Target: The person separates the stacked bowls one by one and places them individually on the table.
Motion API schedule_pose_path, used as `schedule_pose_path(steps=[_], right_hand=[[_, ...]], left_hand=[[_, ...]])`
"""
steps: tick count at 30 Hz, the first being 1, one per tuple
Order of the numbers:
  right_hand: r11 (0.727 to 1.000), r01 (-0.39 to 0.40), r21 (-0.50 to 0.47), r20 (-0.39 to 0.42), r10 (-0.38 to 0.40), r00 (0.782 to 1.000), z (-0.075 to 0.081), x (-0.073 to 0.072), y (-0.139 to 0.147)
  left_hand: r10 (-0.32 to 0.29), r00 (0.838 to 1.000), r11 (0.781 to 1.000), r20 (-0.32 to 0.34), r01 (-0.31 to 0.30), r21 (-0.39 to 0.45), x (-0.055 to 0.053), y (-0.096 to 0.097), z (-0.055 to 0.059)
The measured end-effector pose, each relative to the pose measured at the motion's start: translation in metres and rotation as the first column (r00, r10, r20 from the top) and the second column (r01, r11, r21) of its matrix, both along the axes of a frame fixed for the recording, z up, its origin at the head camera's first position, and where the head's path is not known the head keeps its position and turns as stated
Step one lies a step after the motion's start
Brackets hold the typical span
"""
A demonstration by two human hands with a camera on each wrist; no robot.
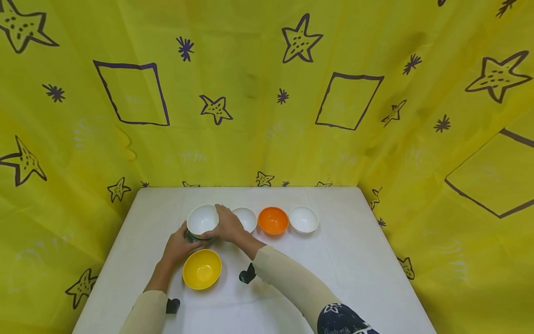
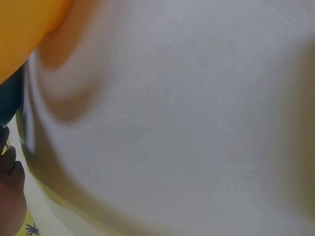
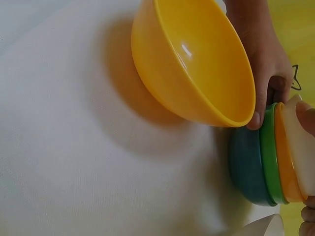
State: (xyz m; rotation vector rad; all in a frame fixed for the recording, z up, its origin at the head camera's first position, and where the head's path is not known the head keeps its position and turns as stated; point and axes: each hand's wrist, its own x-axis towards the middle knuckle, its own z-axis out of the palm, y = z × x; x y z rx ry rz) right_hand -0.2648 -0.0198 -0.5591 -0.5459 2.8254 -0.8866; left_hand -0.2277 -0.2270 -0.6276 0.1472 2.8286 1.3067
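Note:
A stack of nested bowls stands at the left of the table between both hands. From the bottom it runs teal bowl [image 3: 246,169], green bowl [image 3: 269,147], orange-yellow bowl [image 3: 286,157], with a white bowl [image 1: 203,219] on top. My right hand [image 1: 228,225] grips the white bowl at its right side, thumb near and fingers at the far rim. Lower down, my left hand [image 1: 177,247] holds the stack from the left, its thumb against the teal bowl's rim in the right wrist view. Just in front of the stack sits a larger yellow bowl [image 1: 202,269].
Right of the stack, a second white bowl [image 1: 246,220], an orange bowl [image 1: 273,221] and another white bowl [image 1: 303,219] stand in a row. My right forearm crosses the white table [image 1: 325,278]. Yellow patterned curtains [image 1: 250,148] enclose the table's back and sides.

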Motion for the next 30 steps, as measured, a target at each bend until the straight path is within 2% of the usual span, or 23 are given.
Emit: schedule_pose_path(steps=[7,12,21,30], right_hand=[[0.996,-0.040,-0.083,-0.047,0.036,0.998,0.001,-0.001,0.004],[0.990,-0.053,-0.127,-0.052,0.047,0.998,0.005,0.000,0.006],[0.975,-0.019,-0.220,-0.065,0.005,0.998,0.019,0.007,0.014],[0.964,-0.003,-0.268,-0.077,-0.018,0.997,0.026,0.013,0.027]], left_hand=[[0.000,1.000,1.000,0.022,0.000,-0.017,-0.001,0.001,0.002],[-0.003,1.000,1.000,0.027,0.004,-0.017,0.000,0.001,0.003],[0.007,0.996,1.000,0.085,-0.005,-0.022,0.003,0.003,0.003],[0.014,0.996,0.999,0.089,-0.011,-0.041,0.001,0.004,0.005]])
